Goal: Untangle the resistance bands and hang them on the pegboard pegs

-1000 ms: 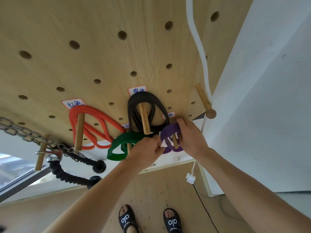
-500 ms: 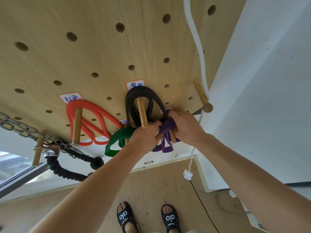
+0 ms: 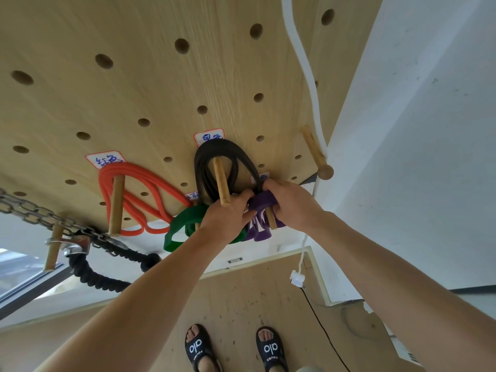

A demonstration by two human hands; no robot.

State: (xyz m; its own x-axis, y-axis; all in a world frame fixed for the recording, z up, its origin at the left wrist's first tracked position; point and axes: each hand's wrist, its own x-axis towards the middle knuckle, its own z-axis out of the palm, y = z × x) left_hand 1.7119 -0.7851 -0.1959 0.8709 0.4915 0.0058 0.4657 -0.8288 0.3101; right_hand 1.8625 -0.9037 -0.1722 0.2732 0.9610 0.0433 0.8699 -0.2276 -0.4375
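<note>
We see the orange band, black band and green band hung on their pegs. Our left hand and right hand both clamp the purple band, seating this last one on its peg.

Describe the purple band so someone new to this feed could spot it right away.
Start at the wooden pegboard and find the black band looped over a peg near its lower edge. Just right of and below it, both hands meet around a short peg: the purple band is bunched there. It is the only purple one, right of the green band.
</note>
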